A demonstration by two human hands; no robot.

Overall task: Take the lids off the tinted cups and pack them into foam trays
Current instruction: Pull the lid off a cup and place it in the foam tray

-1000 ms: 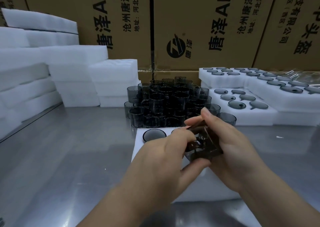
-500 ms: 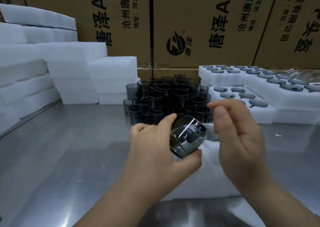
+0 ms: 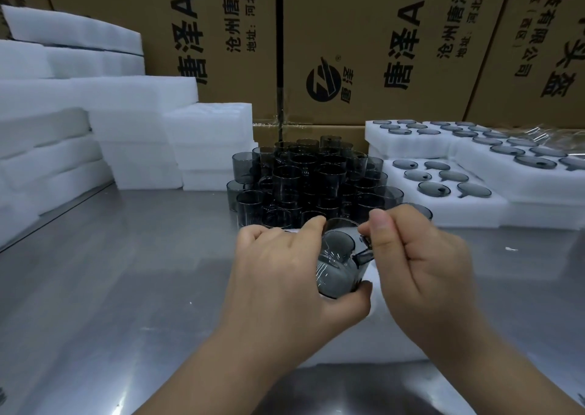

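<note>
My left hand [image 3: 285,275] grips a tinted grey cup [image 3: 335,272] from the side, tilted with its top toward me. My right hand [image 3: 424,266] pinches the small dark tab of the lid [image 3: 364,255] at the cup's rim, thumb up. Both hands hover over a white foam tray [image 3: 373,345] lying in front of me, mostly hidden by them. Behind the hands a dense cluster of tinted cups [image 3: 310,183] stands stacked on the metal table.
Foam trays [image 3: 443,205] holding grey lids lie at the right, more behind them. Stacks of blank foam blocks [image 3: 126,130] fill the left and back. Cardboard boxes [image 3: 364,50] form a wall behind. The steel tabletop [image 3: 110,272] lies bare at the left.
The cup has turned in my left hand. My right hand, apart from the cup half a second ago, has come back and pinched the lid's tab.
</note>
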